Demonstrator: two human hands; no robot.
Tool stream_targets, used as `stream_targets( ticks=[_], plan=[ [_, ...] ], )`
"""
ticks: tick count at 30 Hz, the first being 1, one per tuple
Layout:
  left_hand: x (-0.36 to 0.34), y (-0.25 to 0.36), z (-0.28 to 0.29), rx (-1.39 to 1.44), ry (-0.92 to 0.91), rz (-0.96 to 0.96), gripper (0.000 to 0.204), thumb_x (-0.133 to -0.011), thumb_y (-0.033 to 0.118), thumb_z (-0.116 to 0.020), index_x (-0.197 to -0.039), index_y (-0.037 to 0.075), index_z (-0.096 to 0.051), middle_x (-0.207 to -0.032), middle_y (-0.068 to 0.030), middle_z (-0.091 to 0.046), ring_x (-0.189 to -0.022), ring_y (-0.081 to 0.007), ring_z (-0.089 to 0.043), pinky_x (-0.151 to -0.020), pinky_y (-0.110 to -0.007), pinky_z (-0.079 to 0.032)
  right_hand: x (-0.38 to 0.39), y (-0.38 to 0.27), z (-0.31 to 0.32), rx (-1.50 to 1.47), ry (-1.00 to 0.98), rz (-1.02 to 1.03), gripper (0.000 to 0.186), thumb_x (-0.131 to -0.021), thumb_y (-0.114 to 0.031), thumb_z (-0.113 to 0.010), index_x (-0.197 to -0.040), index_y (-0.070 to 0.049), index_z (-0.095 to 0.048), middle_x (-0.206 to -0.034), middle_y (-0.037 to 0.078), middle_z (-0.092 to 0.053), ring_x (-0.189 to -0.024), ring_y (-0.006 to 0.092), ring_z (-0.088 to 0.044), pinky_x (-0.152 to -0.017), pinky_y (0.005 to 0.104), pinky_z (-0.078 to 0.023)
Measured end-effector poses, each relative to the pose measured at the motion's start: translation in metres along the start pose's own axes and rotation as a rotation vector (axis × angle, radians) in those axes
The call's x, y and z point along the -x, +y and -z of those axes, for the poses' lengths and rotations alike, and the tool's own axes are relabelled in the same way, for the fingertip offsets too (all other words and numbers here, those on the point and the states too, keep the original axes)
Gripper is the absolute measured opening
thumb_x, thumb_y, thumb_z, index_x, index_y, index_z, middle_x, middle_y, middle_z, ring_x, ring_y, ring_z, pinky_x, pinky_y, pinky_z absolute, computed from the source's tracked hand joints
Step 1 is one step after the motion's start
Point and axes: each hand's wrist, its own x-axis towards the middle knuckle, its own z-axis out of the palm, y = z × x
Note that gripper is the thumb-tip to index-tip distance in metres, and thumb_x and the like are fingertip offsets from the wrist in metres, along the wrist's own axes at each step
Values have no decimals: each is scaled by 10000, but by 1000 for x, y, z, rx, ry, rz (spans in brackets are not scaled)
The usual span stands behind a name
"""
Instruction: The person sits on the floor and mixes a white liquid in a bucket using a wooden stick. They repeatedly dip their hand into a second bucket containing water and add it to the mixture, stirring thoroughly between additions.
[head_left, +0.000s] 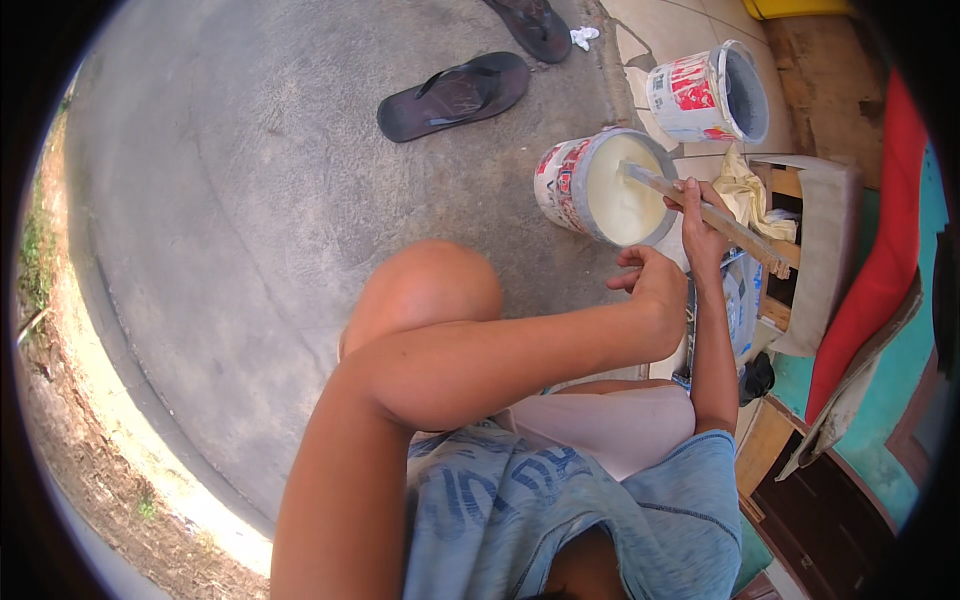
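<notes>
My right hand is wrapped around a flat wooden stick. The stick slants down to the left, and its far end dips into pale cream liquid that looks like paint. A white plastic bucket with red and dark markings holds the liquid. It stands on the concrete, tilted in the view. My left hand hovers by the bucket's near rim, below my right hand. Its fingers are loosely bent and apart, with nothing seen in them.
A second bucket, greyish inside, stands beyond on the tiles. Black flip-flops lie on the concrete floor. To the right are a cushioned piece of furniture, crumpled yellowish cloth and a long red thing.
</notes>
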Motion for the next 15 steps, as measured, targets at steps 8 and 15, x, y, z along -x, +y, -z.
stream_targets(
  ticks=[8, 15],
  plan=[
    [4, -6, 3, 34, -20, 32, 264, -804, 215, -607, -977, 49, -716, -828, -138, -690, -753, -253, -664, -740, -466, -466, 13, 5, 53, 120, -339, -179, 311, -998, -210, -533, -885, 59, -640, -812, 116, -676, -696, 174, -678, -678, 273, -551],
    [4, -3, 6, 22, -25, -12, 253, -806, 204, -610, -985, 62, -718, -827, -128, -681, -747, -263, -657, -730, -473, -461, 3, 0, 6, 95, -84, 82, 278, -984, -180, -542, -896, 59, -654, -767, 101, -677, -722, 157, -677, -662, 271, -522]
  ],
)
